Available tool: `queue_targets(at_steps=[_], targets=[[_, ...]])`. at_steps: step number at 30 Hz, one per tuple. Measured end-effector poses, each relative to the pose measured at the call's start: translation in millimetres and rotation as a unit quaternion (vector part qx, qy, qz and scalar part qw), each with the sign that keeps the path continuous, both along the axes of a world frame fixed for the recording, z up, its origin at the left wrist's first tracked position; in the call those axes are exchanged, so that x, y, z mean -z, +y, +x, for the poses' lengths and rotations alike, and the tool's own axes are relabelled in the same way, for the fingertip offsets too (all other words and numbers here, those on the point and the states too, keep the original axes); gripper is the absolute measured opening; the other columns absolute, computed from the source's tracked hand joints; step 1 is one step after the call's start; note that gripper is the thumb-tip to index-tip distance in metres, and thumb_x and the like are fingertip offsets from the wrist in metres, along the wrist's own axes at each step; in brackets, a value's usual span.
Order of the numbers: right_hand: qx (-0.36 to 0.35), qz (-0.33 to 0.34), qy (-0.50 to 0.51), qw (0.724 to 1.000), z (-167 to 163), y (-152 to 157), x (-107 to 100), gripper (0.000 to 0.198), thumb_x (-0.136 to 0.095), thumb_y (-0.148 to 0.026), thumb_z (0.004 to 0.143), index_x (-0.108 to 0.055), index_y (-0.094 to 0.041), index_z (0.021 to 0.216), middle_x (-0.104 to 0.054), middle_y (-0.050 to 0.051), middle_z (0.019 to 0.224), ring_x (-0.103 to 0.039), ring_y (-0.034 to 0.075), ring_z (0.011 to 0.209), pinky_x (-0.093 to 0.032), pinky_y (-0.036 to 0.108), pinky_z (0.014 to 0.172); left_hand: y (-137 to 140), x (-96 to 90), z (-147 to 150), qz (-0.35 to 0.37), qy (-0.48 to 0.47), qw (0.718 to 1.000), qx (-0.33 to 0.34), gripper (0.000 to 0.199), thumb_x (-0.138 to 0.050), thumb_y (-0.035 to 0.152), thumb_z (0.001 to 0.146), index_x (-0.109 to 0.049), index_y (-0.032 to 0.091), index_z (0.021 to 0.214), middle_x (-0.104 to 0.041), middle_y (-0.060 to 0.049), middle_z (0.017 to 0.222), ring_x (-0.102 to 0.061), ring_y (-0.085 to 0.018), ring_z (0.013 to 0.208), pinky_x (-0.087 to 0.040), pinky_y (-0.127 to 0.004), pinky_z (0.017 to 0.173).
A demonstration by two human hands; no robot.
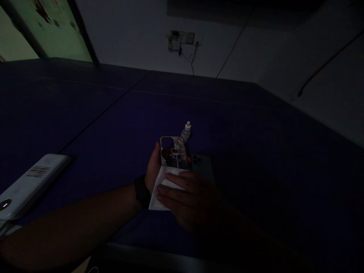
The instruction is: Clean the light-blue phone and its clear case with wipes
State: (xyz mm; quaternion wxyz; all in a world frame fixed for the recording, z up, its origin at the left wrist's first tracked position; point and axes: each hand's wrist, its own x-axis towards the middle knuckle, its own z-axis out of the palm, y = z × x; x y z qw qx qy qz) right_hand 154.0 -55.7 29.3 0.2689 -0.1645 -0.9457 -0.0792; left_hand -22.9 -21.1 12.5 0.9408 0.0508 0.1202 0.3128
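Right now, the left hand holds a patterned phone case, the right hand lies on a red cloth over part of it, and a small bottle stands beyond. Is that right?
Not quite: in the head view the cloth is white, not red. The left hand holds the patterned phone case, the right hand lies on that cloth, and the small bottle stands beyond.

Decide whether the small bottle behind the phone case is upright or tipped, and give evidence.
Upright: the small bottle has its white top uppermost, above its body; the phone case partly hides its base.
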Motion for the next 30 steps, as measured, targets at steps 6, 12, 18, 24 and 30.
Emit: queue_targets(at_steps=[6, 12, 18, 24, 30], targets=[[0.032, 0.020, 0.044, 0.998, 1.5, 4.1, 1.4, 0.027, -0.053, -0.015, 0.099, -0.071, -0.015, 0.119, -0.075, 0.002, 0.126, -0.063, 0.017, 0.126, -0.039, 0.035, 0.121, 2.0, -3.9, 4.3, 0.000, 0.012, 0.996, -0.093, 0.086, -0.035, 0.084, 0.087, -0.073, 0.008, 0.101, -0.063, -0.007, 0.065, -0.046, -0.009, 0.044, -0.031, -0.020, 0.040], [0.005, 0.005, 0.018, 1.000, -0.3, 0.0, 0.7, 0.029, -0.054, -0.019, 0.099, -0.068, -0.019, 0.125, -0.072, -0.003, 0.131, -0.061, 0.015, 0.130, -0.035, 0.033, 0.124, 3.8, -1.0, 1.1, 0.002, 0.033, 0.999, -0.017, 0.092, -0.040, 0.091, 0.078, -0.074, 0.008, 0.100, -0.061, -0.006, 0.061, -0.046, -0.010, 0.044, -0.031, -0.021, 0.041], [0.014, 0.019, 0.041, 0.999, 6.7, 4.1, -3.8, 0.027, -0.052, -0.015, 0.098, -0.071, -0.015, 0.116, -0.076, 0.003, 0.123, -0.066, 0.017, 0.123, -0.044, 0.034, 0.118, 5.6, -4.3, 5.3, 0.022, 0.042, 0.993, -0.105, 0.090, -0.032, 0.085, 0.086, -0.073, 0.006, 0.100, -0.067, -0.011, 0.069, -0.058, -0.015, 0.056, -0.040, -0.022, 0.047], [0.018, 0.004, -0.012, 1.000, -0.1, 2.8, 3.2, 0.032, -0.049, -0.015, 0.101, -0.067, -0.015, 0.128, -0.069, 0.003, 0.136, -0.060, 0.018, 0.132, -0.045, 0.036, 0.118, 6.7, -1.6, 0.4, 0.017, 0.031, 0.999, -0.031, 0.092, -0.036, 0.089, 0.081, -0.073, 0.007, 0.099, -0.061, -0.006, 0.062, -0.048, -0.010, 0.045, -0.033, -0.021, 0.041], [0.013, -0.008, -0.003, 1.000, 2.9, -0.6, 0.4, 0.029, -0.052, -0.017, 0.101, -0.069, -0.015, 0.124, -0.072, 0.005, 0.131, -0.060, 0.017, 0.132, -0.042, 0.036, 0.120, 4.9, -1.3, 1.1, 0.043, 0.045, 0.996, -0.066, 0.088, -0.037, 0.086, 0.084, -0.073, 0.007, 0.102, -0.063, -0.008, 0.064, -0.057, -0.015, 0.053, -0.040, -0.023, 0.046]])
